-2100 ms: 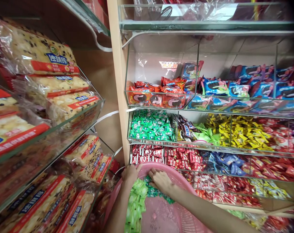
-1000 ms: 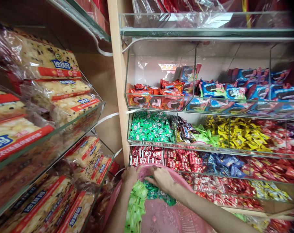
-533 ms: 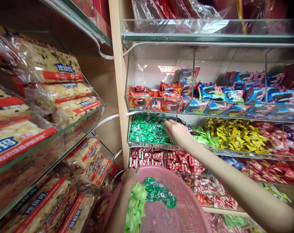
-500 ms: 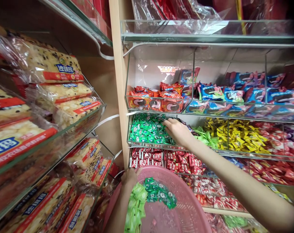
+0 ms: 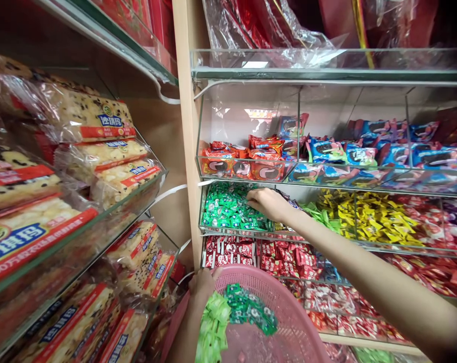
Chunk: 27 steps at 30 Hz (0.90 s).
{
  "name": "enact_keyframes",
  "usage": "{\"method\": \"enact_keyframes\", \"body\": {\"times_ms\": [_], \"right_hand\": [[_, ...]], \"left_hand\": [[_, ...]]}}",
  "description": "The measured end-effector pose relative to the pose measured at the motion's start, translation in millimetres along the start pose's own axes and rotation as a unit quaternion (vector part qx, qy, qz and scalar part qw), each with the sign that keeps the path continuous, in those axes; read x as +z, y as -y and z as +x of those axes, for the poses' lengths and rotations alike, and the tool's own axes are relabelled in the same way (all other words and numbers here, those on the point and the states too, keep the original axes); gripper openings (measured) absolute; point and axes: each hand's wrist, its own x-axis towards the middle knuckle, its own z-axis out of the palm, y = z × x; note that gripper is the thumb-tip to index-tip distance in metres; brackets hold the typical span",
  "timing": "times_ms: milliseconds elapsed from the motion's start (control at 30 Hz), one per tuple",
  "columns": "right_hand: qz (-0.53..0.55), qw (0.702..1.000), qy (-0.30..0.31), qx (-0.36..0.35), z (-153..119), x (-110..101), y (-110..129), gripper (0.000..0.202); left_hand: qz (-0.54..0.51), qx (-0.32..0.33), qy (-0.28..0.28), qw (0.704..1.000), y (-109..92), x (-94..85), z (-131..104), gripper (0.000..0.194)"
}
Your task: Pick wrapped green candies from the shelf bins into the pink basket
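My left hand (image 5: 202,288) is closed over the left rim of a pink plastic basket (image 5: 303,317). Inside the basket are dark green wrapped candies (image 5: 251,308) toward the back and a pile of light green packets (image 5: 214,328) at the left, partly behind my forearm. My right hand (image 5: 270,203) reaches into a clear shelf bin of green wrapped candies (image 5: 226,207), at its right side. Its fingers curl down with the tips at the candies; whatever lies between them is hidden.
Yellow wrapped candies (image 5: 379,217) fill bins to the right. Red packets (image 5: 288,258) lie below, and orange (image 5: 266,159) and blue packets (image 5: 326,151) above. Wrapped pastry bars (image 5: 107,118) crowd glass-edged shelves at left. A wooden post (image 5: 186,126) separates the two sides.
My right hand has shifted slightly left over the green candies, its fingers curled lower. The view has tilted up a little, so the shelves sit lower. My left hand stays on the rim.
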Motion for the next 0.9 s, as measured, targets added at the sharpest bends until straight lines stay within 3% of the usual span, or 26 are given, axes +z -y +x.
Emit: {"method": "enact_keyframes", "body": {"times_ms": [167, 267, 433, 567, 767, 900], "right_hand": [[0.210, 0.967, 0.082, 0.121, -15, 5, 8, 0.010], [0.202, 0.960, 0.096, 0.167, -19, 13, 12, 0.014], [0.067, 0.980, 0.077, 0.169, -18, 21, 18, 0.012], [0.041, 0.981, 0.086, 0.171, -17, 22, 25, 0.019], [0.088, 0.981, 0.060, 0.160, -17, 23, 27, 0.036], [0.169, 0.981, 0.050, 0.086, -11, 19, 14, 0.029]], "left_hand": [[0.002, -0.003, -0.001, 1.000, -1, -0.5, -1, 0.070], [0.005, -0.003, 0.001, 1.000, -1, -0.4, -1, 0.071], [0.010, -0.006, 0.004, 1.000, -1, 0.8, 0, 0.070], [0.010, -0.005, 0.000, 1.000, 0, 2.5, 2, 0.071], [0.005, -0.005, -0.002, 1.000, 0, 2.8, 2, 0.070], [0.001, -0.006, -0.002, 1.000, 0, 3.1, 2, 0.070]]}}
